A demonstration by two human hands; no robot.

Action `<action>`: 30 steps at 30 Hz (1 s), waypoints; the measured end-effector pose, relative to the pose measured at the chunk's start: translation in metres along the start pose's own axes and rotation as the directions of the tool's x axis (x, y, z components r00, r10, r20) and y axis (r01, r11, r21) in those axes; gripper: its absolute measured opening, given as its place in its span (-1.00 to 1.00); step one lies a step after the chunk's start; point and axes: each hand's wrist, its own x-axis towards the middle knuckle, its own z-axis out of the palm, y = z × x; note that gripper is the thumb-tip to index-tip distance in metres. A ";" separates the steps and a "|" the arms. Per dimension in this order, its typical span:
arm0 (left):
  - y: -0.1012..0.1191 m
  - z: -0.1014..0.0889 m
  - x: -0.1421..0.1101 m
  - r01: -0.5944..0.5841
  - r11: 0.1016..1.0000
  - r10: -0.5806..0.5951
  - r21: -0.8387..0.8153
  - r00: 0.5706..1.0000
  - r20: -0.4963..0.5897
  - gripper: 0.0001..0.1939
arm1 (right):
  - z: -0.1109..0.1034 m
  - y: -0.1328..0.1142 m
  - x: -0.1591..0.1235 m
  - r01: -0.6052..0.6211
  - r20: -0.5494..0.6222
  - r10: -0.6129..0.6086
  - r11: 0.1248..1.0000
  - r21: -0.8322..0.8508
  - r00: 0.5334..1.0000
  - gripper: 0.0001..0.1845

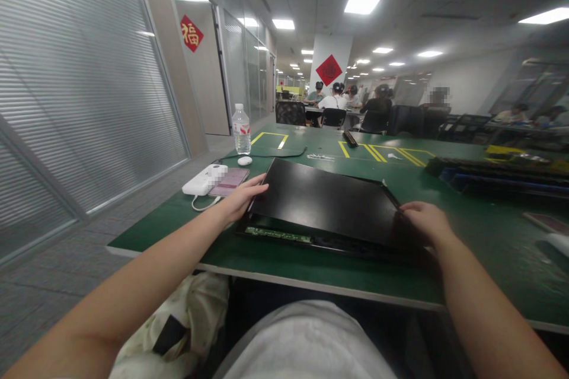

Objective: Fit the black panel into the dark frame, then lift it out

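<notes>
A glossy black display panel (326, 195) lies tilted over a thin black frame (342, 245) at the front of the green table. A narrow green circuit board (278, 235) shows along the near left edge, beneath the panel. My left hand (242, 200) grips the panel's left edge, thumb on top and the other fingers partly hidden. At the opposite end, my right hand (424, 222) is closed on the right edge, where panel and frame lie close together. Whether it also holds the frame, I cannot tell.
Left of the panel are a white power bank (204, 180), a pink phone (229, 182), a white oval case (244, 161) and a water bottle (241, 130). Dark strip-like parts (498, 176) lie at right. Several people (335, 97) sit farther back.
</notes>
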 end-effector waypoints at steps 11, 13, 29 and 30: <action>-0.003 -0.007 0.005 0.007 0.999 -0.006 -0.040 1.000 0.021 -0.49 | 0.001 0.001 0.000 0.006 -0.012 -0.006 1.000 0.008 1.000 -0.77; -0.003 -0.005 0.004 0.003 1.000 -0.003 -0.017 1.000 0.014 -0.48 | 0.001 0.001 0.001 0.006 -0.004 -0.006 1.000 0.018 1.000 -0.77; -0.001 0.001 0.002 -0.049 0.996 0.043 0.078 0.996 0.084 -0.32 | -0.002 -0.003 -0.003 0.014 0.007 -0.014 1.000 -0.003 1.000 -0.75; -0.001 0.001 0.003 -0.051 0.996 0.044 0.079 0.996 0.081 -0.33 | -0.002 -0.004 -0.004 0.017 0.008 -0.017 1.000 0.005 1.000 -0.75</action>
